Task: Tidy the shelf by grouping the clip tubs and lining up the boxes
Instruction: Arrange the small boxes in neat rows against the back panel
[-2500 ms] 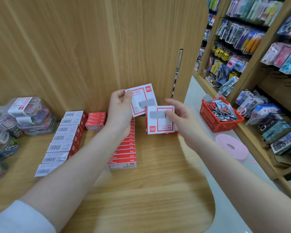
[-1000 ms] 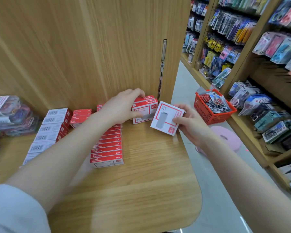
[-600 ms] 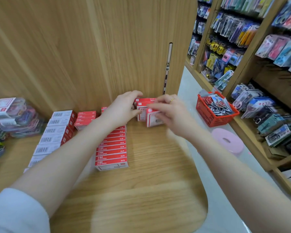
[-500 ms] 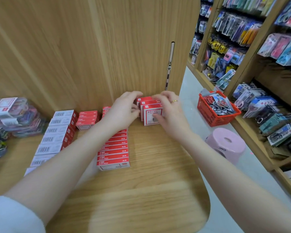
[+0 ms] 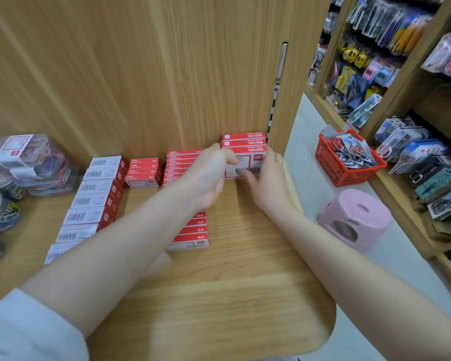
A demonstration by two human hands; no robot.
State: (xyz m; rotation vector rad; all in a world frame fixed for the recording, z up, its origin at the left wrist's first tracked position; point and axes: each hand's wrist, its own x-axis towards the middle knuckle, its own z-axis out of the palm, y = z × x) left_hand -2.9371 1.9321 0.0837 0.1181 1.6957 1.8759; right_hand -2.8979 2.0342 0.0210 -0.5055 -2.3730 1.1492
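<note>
Both boxes, held apart in air 2.5 s earlier, now stood w/ small box stack (image 5: 244, 145) at shelf (image 5: 219, 295) rear right. Left hand (image 5: 208, 173) & right hand (image 5: 267, 178) gripped front box, squaring it. Clip tubs (image 5: 34, 165) far left. Row nearly aligned.

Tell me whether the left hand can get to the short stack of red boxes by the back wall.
Probably yes: the left hand is on the right-hand box stack, and the short stack of red boxes lies uncovered to its left.

Matt wood-grain shelf (image 5: 219, 295); glossy cardboard boxes (image 5: 244, 142); clear plastic tubs (image 5: 37, 162).
</note>
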